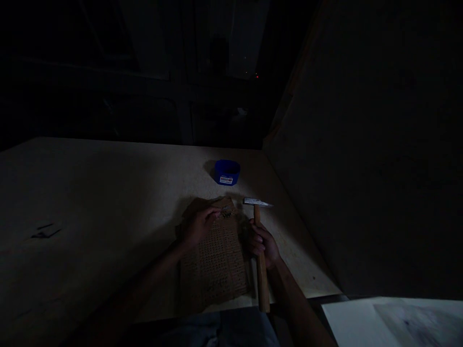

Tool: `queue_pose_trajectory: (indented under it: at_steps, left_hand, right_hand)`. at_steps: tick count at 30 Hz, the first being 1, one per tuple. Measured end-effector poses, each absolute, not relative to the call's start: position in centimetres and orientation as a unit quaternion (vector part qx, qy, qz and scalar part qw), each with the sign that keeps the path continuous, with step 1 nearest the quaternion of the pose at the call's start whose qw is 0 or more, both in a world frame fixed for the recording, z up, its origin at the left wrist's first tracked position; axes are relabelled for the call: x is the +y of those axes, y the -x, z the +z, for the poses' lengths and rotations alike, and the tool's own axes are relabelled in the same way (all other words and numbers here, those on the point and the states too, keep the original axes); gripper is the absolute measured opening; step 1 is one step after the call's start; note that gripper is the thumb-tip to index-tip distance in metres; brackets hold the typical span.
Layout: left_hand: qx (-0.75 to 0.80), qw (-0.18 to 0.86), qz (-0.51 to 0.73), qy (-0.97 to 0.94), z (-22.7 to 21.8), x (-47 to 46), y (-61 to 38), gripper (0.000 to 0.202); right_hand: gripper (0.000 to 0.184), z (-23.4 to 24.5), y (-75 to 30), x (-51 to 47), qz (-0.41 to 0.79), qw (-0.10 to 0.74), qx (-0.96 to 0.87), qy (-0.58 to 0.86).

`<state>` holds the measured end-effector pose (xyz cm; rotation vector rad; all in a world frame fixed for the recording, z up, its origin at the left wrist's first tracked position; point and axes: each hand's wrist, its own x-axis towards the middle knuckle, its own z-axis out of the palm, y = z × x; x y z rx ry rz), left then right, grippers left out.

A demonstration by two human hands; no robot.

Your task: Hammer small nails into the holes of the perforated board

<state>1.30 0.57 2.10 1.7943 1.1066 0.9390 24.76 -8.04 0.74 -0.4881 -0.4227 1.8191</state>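
Observation:
My right hand (263,243) is wrapped round the wooden handle of a hammer (262,274), whose metal head points up above the fist. A piece of brown cardboard (219,260) lies on the table in front of me, with rows of small dark marks across it. Over its upper left part rests my left hand (199,225), thumb and fingers pinched together near the top edge. What the pinch holds, if anything, is too dark and small to make out. Small dark bits (226,215) lie on the cardboard just right of those fingertips.
Beyond the cardboard stands a blue plastic tub (227,173) with a white label. A dark upright panel (369,159) borders the table (108,193) on the right. Thin black pieces (45,233) lie at the left. A pale sheet (350,320) shows at lower right.

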Motion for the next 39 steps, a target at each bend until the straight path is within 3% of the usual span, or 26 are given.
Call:
queue_pose_trajectory:
  at_steps: [13,23,39]
  left_hand:
    - [0.399,0.361,0.359,-0.763,-0.2,1.4,-1.9,0.034]
    - [0.348,0.324,0.355,-0.805,1.0,1.0,-2.5,0.038]
    - [0.434,0.294,0.366,-0.769,0.7,0.9,-2.3,0.03]
  right_hand:
    - [0.031,1.8,-23.4,-8.5,0.75,0.55,-0.191,0.314]
    - [0.035,2.2,-22.5,-8.5,0.704,0.539,-0.263,0.381]
    - [0.037,2.0,-22.7,-8.4,0.708,0.525,-0.261,0.395]
